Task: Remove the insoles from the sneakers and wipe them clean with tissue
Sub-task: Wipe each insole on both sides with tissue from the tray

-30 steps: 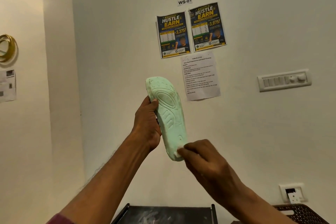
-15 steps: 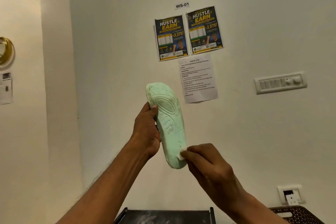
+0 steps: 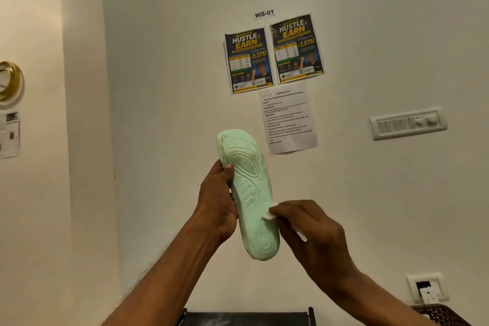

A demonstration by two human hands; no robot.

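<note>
Insole: pale green, held upright, moulded face toward camera.
Left hand: grips insole's left edge, thumb on face, fingers curled behind.
Right hand: fingertips pinch tissue against insole's right edge.
Change: tissue has shifted from heel tip up toward arch.
Judgement: wiping under way, forefoot outstanding.

You have two hands in view, left hand and right hand, with one insole and one tissue between them. Facing you on the wall: two posters, one sheet, one label, one switch panel, one socket.
</note>
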